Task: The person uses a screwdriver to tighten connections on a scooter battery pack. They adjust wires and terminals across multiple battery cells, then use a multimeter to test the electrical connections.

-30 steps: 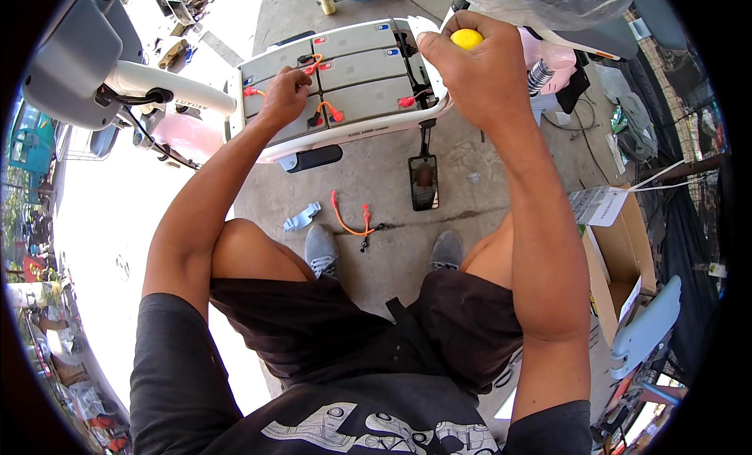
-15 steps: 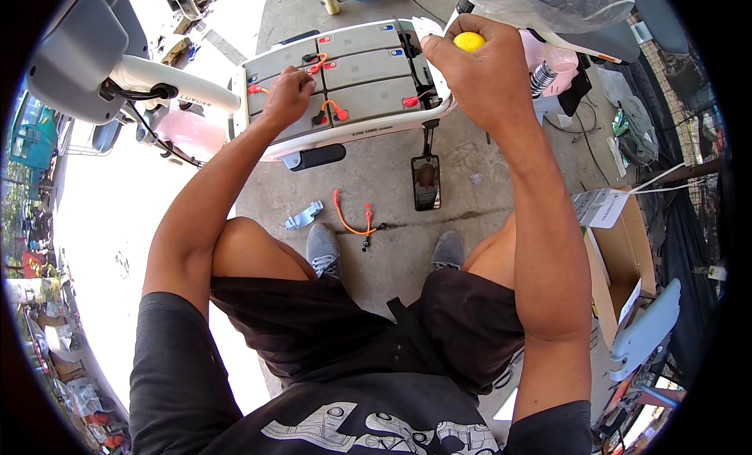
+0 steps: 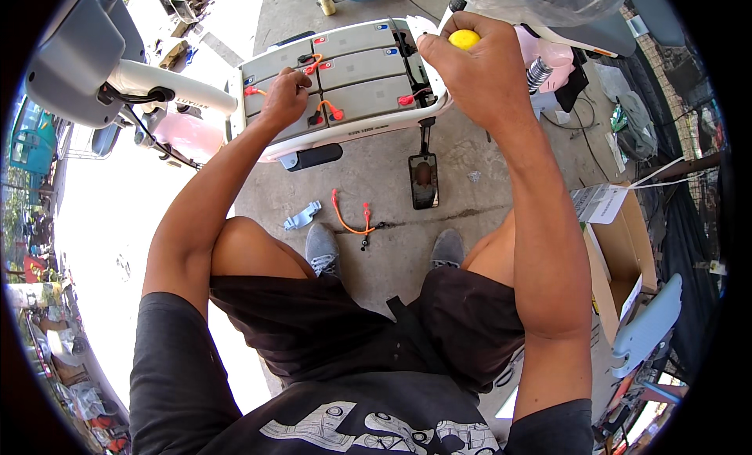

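Observation:
In front of me a white-framed tray [image 3: 368, 130] on a vehicle holds several grey batteries [image 3: 356, 67] with red, blue and black terminals. Short orange cables [image 3: 331, 108] join some of them. My left hand [image 3: 285, 99] rests over the near-left batteries, fingers curled down; whether they pinch anything is hidden. My right hand [image 3: 489, 71] is raised at the tray's right end, closed round a yellow round-ended handle [image 3: 464, 39]. The rest of that handle is hidden inside the fist. Right beside it, a red terminal cap [image 3: 406, 100] sits on the near-right battery.
On the concrete between my feet and the tray lie a loose orange cable [image 3: 352, 226] and a light-blue plastic piece [image 3: 303, 215]. A black-framed mirror [image 3: 424, 181] hangs off the tray's near side. An open cardboard box [image 3: 627, 259] stands to my right.
The whole view has shifted very slightly. Both hands keep their places and their grip, and the cables lie as before.

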{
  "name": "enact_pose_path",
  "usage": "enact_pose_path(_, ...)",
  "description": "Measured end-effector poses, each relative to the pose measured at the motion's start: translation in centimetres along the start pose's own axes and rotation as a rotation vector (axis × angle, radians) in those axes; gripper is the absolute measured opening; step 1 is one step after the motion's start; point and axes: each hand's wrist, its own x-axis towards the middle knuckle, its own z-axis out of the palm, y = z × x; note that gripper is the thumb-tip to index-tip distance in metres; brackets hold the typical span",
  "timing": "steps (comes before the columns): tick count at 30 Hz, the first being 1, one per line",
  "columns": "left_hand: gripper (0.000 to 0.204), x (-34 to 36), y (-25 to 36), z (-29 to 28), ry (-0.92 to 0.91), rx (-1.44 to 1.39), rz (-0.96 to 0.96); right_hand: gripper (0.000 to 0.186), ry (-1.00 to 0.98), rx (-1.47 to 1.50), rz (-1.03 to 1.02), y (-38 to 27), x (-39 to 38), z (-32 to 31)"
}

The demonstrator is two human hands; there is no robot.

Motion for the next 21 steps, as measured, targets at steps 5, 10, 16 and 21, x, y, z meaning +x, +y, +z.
enact_pose_path(5,0.018,-0.1,0.6,0.0,-0.006,-0.017,-0.009,0.035,-0.002,-0.028,-0.022,-0.1,-0.1,-0.3)
enact_pose_path(10,0.015,-0.1,0.5,0.0,-0.018,-0.001,-0.013,0.038,-0.002,-0.028,-0.012,0.2,-0.1,-0.2)
enact_pose_path(16,0.016,-0.1,0.9,0.1,-0.031,-0.001,-0.048,0.038,-0.026,-0.046,0.048,-0.2,-0.1,-0.5)
enact_pose_path(21,0.016,-0.2,-0.2,0.3,0.037,0.009,-0.053,0.033,-0.065,-0.003,0.087,-0.8,-0.2,-0.5)
